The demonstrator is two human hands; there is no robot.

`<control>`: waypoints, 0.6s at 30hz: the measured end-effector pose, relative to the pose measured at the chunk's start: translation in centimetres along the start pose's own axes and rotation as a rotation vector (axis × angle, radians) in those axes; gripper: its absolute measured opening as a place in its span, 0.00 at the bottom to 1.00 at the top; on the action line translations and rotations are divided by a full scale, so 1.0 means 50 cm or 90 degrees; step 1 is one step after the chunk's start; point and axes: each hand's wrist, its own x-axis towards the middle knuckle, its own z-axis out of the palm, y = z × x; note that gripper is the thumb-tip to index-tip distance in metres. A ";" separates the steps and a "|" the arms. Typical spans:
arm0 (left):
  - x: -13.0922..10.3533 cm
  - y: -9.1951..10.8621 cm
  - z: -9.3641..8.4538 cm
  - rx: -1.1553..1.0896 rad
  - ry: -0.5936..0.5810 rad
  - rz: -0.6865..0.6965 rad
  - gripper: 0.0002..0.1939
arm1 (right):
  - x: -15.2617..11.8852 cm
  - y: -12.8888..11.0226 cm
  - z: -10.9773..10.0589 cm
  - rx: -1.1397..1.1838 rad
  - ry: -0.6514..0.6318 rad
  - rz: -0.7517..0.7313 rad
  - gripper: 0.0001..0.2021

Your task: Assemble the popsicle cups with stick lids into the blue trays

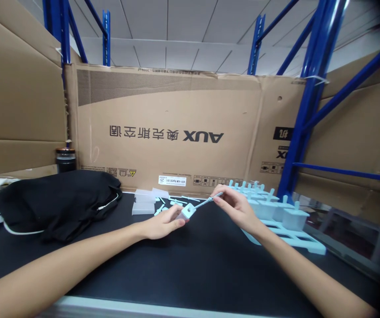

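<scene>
My left hand (163, 223) is closed around a small popsicle mold piece (188, 211) with a pale blue top and a hole in it. In a pinch between thumb and fingers, my right hand (233, 204) has a thin light blue stick (206, 202). The stick slants down to the left, its lower end close to the mold piece's top; whether it touches the hole I cannot tell. Behind my left hand lie several loose blue sticks (185, 198) and translucent mold cups (143, 208). Beside my right forearm, a light blue rack (304, 242) carries several popsicle molds (294, 218) with upright handles.
A black cloth bundle (60, 201) with a white cord lies on the left of the black table (190, 274). Behind it stands a dark jar (66, 160). Cardboard panels (166, 106) and blue shelf posts (305, 110) enclose the table; a grey object (352, 238) sits at the right.
</scene>
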 end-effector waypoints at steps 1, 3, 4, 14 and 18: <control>0.000 0.002 0.000 0.015 -0.007 0.006 0.25 | 0.000 -0.001 0.003 -0.009 -0.002 -0.010 0.08; 0.001 0.004 0.000 0.048 -0.017 0.017 0.26 | -0.002 -0.004 0.012 -0.042 -0.044 -0.024 0.07; 0.001 0.005 0.001 0.065 -0.018 0.024 0.26 | -0.004 -0.006 0.019 -0.061 -0.078 -0.026 0.07; 0.002 0.018 0.018 0.057 0.035 0.052 0.26 | -0.037 -0.041 0.100 -0.101 -0.164 0.106 0.20; 0.005 0.018 0.022 -0.007 0.022 0.042 0.27 | -0.037 -0.054 0.109 -0.116 -0.158 0.130 0.24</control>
